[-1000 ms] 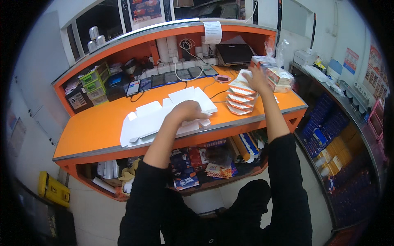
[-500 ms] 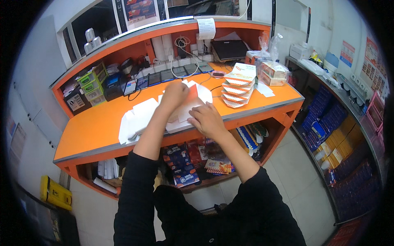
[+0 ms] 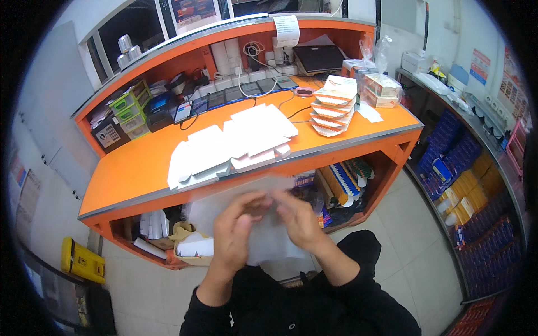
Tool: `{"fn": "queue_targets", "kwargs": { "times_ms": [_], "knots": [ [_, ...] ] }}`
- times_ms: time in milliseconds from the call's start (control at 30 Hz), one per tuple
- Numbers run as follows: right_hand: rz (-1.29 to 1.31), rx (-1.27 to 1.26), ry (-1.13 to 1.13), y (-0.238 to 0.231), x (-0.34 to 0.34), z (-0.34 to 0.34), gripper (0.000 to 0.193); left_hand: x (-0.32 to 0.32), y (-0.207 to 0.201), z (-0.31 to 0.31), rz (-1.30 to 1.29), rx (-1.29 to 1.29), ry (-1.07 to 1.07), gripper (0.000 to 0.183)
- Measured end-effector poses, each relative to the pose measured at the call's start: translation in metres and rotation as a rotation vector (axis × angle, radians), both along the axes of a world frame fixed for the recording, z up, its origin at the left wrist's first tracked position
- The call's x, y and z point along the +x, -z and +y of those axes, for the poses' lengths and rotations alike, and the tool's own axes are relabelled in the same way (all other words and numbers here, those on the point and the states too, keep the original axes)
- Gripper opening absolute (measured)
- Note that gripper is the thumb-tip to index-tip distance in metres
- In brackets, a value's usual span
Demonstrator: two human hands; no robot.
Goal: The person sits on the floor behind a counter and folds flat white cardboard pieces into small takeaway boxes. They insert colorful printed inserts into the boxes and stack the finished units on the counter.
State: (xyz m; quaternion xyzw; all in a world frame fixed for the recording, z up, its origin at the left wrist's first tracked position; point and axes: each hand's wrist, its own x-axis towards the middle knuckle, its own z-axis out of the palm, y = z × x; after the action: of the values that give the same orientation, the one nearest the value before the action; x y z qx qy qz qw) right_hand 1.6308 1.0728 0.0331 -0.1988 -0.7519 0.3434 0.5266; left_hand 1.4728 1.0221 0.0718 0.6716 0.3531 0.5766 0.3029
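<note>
A pale, flat card sheet (image 3: pixel 269 243), smeared by motion, is in the air in front of the counter, over my lap. My left hand (image 3: pixel 236 227) curls its fingers and thumb at the sheet's upper part. Close beside it, my right hand (image 3: pixel 300 221) has its fingers bent over the same sheet; blur hides the exact grip. On the counter just beyond lie overlapping white flat card pieces (image 3: pixel 204 151), with more white card (image 3: pixel 260 131) to their right. A leaning stack of orange-and-white folded card trays (image 3: pixel 333 109) stands farther right.
The orange counter (image 3: pixel 129 173) has a grey front edge. Along its back lie several phones or tablets (image 3: pixel 232 94) with cables, a green drawer unit (image 3: pixel 128 115) and a laptop (image 3: pixel 319 59). Bagged boxes (image 3: pixel 382 89) stand at the right end. Open shelves sit below.
Both hands have come off the countertop toward me, with a card sheet now between them. The white card piece with an orange patch is no longer seen on the counter. The view has shifted slightly.
</note>
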Motion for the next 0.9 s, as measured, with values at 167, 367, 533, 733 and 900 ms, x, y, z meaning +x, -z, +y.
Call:
{"fn": "queue_targets", "kwargs": {
  "times_ms": [167,367,533,733,900],
  "knots": [
    [-0.185,0.478,0.234,0.033,0.014,-0.022,0.034,0.002,0.053,-0.003,-0.449,-0.353,0.035,0.026],
    [-0.329,0.287,0.277,0.051,0.033,-0.027,0.023,-0.001,0.092,-0.004,-0.328,-0.424,-0.117,0.006],
    [-0.084,-0.114,0.424,0.05,0.033,-0.035,0.01,0.03,0.097,-0.014,0.027,-0.029,-0.377,0.013],
    [0.135,-0.482,0.195,0.061,0.023,-0.043,0.01,0.044,0.102,-0.019,0.101,0.067,-0.384,0.014],
    [0.077,-0.335,0.227,0.068,0.024,-0.041,0.011,0.038,0.104,-0.024,0.041,-0.009,-0.298,0.019]
  ]
}}
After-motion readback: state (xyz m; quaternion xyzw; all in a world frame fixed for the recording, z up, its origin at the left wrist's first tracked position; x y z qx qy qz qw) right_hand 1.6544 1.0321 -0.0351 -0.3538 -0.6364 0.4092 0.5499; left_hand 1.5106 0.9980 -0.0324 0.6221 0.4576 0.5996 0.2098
